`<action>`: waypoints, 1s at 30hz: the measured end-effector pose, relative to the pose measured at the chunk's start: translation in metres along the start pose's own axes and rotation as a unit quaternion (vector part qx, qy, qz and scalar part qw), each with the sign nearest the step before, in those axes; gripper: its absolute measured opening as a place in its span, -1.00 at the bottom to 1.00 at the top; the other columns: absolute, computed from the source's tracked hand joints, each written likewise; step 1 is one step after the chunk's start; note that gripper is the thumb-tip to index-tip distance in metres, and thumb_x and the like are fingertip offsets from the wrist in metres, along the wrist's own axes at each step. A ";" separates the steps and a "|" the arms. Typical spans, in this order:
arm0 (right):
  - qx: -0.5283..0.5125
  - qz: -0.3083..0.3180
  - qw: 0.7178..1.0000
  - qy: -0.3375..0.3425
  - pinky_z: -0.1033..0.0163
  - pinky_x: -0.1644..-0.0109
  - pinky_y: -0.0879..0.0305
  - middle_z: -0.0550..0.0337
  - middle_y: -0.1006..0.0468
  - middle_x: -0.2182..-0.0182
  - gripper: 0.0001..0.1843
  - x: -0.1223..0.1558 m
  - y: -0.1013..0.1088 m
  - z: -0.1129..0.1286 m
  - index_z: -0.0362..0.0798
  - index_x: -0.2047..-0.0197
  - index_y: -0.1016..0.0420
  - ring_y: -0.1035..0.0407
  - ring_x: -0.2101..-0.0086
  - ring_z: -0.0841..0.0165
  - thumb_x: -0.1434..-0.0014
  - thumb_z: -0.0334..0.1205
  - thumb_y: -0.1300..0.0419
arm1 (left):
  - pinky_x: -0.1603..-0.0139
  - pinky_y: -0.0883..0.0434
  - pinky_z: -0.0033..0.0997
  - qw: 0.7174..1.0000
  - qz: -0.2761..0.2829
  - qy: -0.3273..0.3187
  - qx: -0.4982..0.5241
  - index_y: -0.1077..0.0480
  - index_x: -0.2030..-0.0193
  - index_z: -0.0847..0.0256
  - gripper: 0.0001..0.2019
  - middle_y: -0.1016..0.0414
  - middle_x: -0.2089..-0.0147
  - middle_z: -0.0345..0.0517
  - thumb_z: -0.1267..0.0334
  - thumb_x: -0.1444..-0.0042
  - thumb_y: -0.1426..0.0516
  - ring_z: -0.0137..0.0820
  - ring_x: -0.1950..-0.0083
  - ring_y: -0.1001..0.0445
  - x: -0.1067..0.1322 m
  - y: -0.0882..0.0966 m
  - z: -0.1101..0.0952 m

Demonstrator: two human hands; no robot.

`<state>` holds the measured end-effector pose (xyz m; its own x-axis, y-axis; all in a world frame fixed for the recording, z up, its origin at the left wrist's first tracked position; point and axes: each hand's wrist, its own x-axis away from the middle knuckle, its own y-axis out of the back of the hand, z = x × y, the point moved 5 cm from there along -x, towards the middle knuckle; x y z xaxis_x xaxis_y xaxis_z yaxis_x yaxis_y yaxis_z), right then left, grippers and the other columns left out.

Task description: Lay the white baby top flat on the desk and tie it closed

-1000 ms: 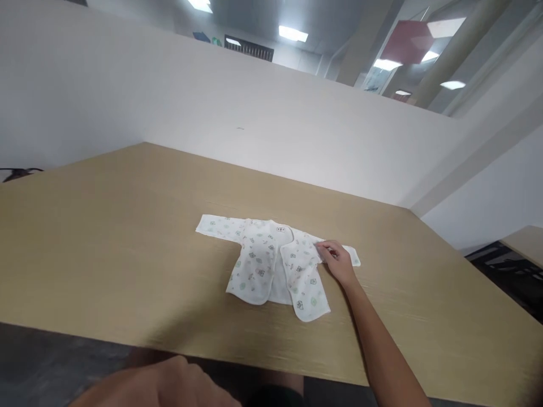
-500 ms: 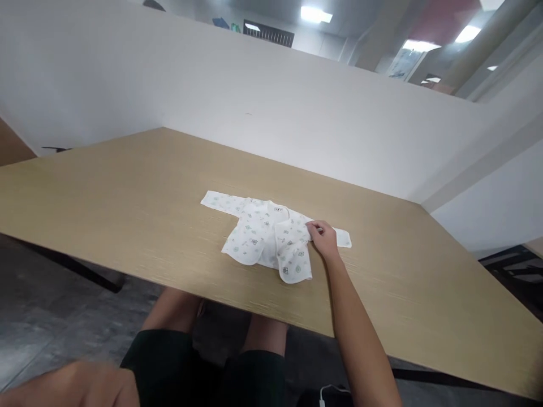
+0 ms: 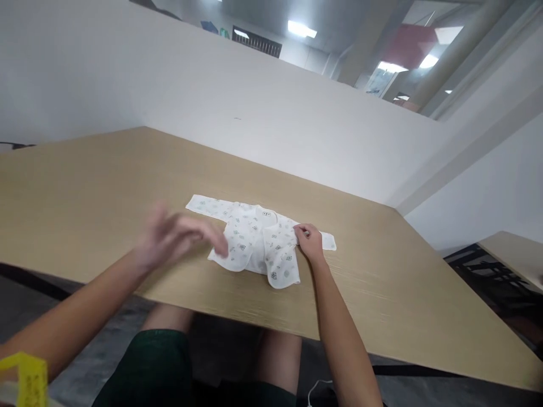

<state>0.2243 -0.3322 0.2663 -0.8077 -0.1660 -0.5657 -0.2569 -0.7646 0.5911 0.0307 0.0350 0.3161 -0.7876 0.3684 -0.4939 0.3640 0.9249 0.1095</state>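
A small white baby shirt (image 3: pixel 241 237) with a little green and grey print lies spread on the table, open down the front, its sleeves stretched out to both sides. My right hand (image 3: pixel 311 240) rests at the base of its right-hand sleeve, fingers closed in a pinch on the cloth. Over the table at the shirt's left side hovers my left hand (image 3: pixel 176 234), smeared by motion. Its fingers are stretched and apart, holding nothing, and the fingertips overlap the left front panel in view.
The wooden table (image 3: pixel 106 186) has its front edge just above my legs. A white partition (image 3: pixel 263 147) rises behind it. At the lower left a yellow tag or strap (image 3: pixel 31 379) shows near my left forearm. A white cable (image 3: pixel 316 387) hangs below the table.
My left hand has come up from the lower left, below the table edge, to beside the shirt. My right hand stays on the sleeve. The camera view has shifted slightly.
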 end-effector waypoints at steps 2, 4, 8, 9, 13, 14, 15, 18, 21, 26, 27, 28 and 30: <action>0.003 -0.003 1.000 0.002 0.13 -0.12 -0.30 0.11 -0.61 0.15 -0.71 0.000 0.001 0.002 -0.07 0.22 -0.65 -0.44 0.08 0.25 -0.27 -0.08 -0.17 | 0.00 -0.47 -0.13 0.996 -0.088 0.019 -0.025 -0.63 0.28 0.22 -0.35 -0.60 0.20 0.09 -0.35 -0.31 -0.02 -0.18 0.15 -0.56 -0.046 0.034 0.026; 0.010 0.000 1.000 0.008 0.13 -0.11 -0.30 0.12 -0.61 0.15 -0.72 0.000 0.001 0.003 -0.07 0.23 -0.65 -0.44 0.09 0.26 -0.28 -0.08 -0.17 | -0.09 -0.40 -0.22 0.968 -0.191 0.057 -0.154 -0.60 0.20 0.23 -0.47 -0.61 0.10 0.01 -0.24 -0.32 -0.10 -0.23 0.03 -0.54 -0.071 0.064 0.060; 0.019 0.021 0.999 0.026 0.14 -0.09 -0.30 0.14 -0.61 0.18 -0.72 0.001 -0.002 0.007 -0.06 0.22 -0.65 -0.44 0.11 0.27 -0.30 -0.10 -0.16 | -0.04 -0.36 -0.30 0.939 -0.202 0.070 -0.271 -0.56 0.22 0.21 -0.54 -0.60 0.11 -0.09 -0.14 -0.36 -0.05 -0.28 0.02 -0.52 -0.077 0.087 0.116; 0.020 0.024 0.999 0.030 0.14 -0.09 -0.30 0.14 -0.61 0.18 -0.72 0.001 -0.002 0.007 -0.06 0.21 -0.66 -0.44 0.11 0.28 -0.30 -0.10 -0.16 | -0.03 -0.36 -0.31 0.938 -0.193 0.069 -0.281 -0.56 0.21 0.20 -0.56 -0.61 0.10 -0.11 -0.12 -0.36 -0.06 -0.29 0.02 -0.52 -0.074 0.089 0.123; 0.022 0.026 0.999 0.030 0.14 -0.06 -0.31 0.14 -0.61 0.16 -0.73 0.000 -0.004 0.007 -0.05 0.20 -0.67 -0.44 0.13 0.28 -0.30 -0.08 -0.19 | -0.08 -0.36 -0.32 0.939 -0.140 0.028 -0.311 -0.55 0.17 0.16 -0.67 -0.60 0.06 -0.17 -0.03 -0.38 -0.10 -0.34 0.00 -0.52 -0.063 0.081 0.123; 0.022 0.029 0.999 0.029 0.14 -0.06 -0.31 0.14 -0.61 0.16 -0.73 -0.001 -0.004 0.007 -0.04 0.19 -0.67 -0.44 0.13 0.28 -0.29 -0.08 -0.19 | -0.09 -0.36 -0.32 0.939 -0.129 0.015 -0.319 -0.55 0.16 0.16 -0.68 -0.59 0.06 -0.17 -0.01 -0.39 -0.10 -0.35 0.00 -0.52 -0.062 0.078 0.120; 0.020 0.033 0.999 0.028 0.14 -0.05 -0.31 0.14 -0.61 0.16 -0.73 -0.001 -0.005 0.008 -0.04 0.19 -0.67 -0.44 0.13 0.28 -0.29 -0.08 -0.19 | -0.09 -0.36 -0.32 0.938 -0.119 0.005 -0.326 -0.54 0.16 0.16 -0.69 -0.59 0.07 -0.17 0.00 -0.39 -0.10 -0.36 0.00 -0.52 -0.062 0.074 0.116; 0.016 0.049 0.998 0.034 0.14 -0.04 -0.30 0.15 -0.61 0.17 -0.74 -0.001 -0.007 0.014 -0.03 0.19 -0.67 -0.44 0.13 0.29 -0.30 -0.10 -0.19 | -0.06 -0.37 -0.31 0.934 -0.100 -0.007 -0.342 -0.54 0.15 0.15 -0.71 -0.58 0.07 -0.17 0.03 -0.40 -0.09 -0.37 0.01 -0.50 -0.064 0.066 0.108; 0.013 0.049 0.997 0.049 0.16 -0.01 -0.29 0.16 -0.61 0.15 -0.75 0.001 -0.005 0.029 -0.02 0.17 -0.67 -0.44 0.12 0.30 -0.32 -0.11 -0.19 | -0.05 -0.38 -0.31 0.936 -0.084 -0.003 -0.342 -0.55 0.14 0.13 -0.71 -0.58 0.07 -0.19 0.02 -0.41 -0.09 -0.38 0.00 -0.50 -0.064 0.061 0.108; -0.007 0.049 0.996 0.069 0.20 0.03 -0.28 0.15 -0.59 0.16 -0.75 0.006 -0.009 0.051 -0.03 0.17 -0.66 -0.43 0.12 0.32 -0.35 -0.11 -0.18 | -0.03 -0.40 -0.31 0.939 -0.063 0.008 -0.337 -0.57 0.13 0.11 -0.70 -0.57 0.06 -0.19 0.00 -0.40 -0.10 -0.38 0.00 -0.49 -0.062 0.057 0.111; -0.007 0.051 0.996 0.073 0.19 0.03 -0.28 0.15 -0.60 0.16 -0.76 0.006 -0.010 0.053 -0.03 0.17 -0.66 -0.43 0.13 0.32 -0.34 -0.11 -0.18 | -0.03 -0.40 -0.31 0.939 -0.062 0.007 -0.339 -0.57 0.12 0.11 -0.70 -0.57 0.05 -0.18 0.00 -0.40 -0.10 -0.38 0.00 -0.49 -0.062 0.057 0.111; -0.005 0.054 0.996 0.075 0.19 0.02 -0.28 0.15 -0.60 0.16 -0.76 0.006 -0.012 0.054 -0.03 0.17 -0.66 -0.43 0.14 0.32 -0.34 -0.12 -0.19 | -0.04 -0.40 -0.31 0.938 -0.060 0.005 -0.341 -0.57 0.12 0.11 -0.70 -0.57 0.05 -0.18 0.01 -0.40 -0.10 -0.38 0.00 -0.49 -0.062 0.057 0.111; 0.000 0.065 0.995 0.073 0.19 0.02 -0.28 0.14 -0.60 0.16 -0.76 0.007 -0.015 0.053 -0.02 0.16 -0.66 -0.42 0.15 0.31 -0.33 -0.12 -0.18 | -0.06 -0.40 -0.30 0.937 -0.057 0.002 -0.344 -0.57 0.11 0.11 -0.70 -0.57 0.05 -0.16 0.00 -0.41 -0.09 -0.37 0.00 -0.49 -0.061 0.056 0.110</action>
<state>0.1945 -0.2884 0.2839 -0.7480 -0.3528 -0.5622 -0.1546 -0.7312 0.6645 0.1542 0.0536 0.2576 -0.8043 0.2631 -0.5328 -0.1276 0.7992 0.5874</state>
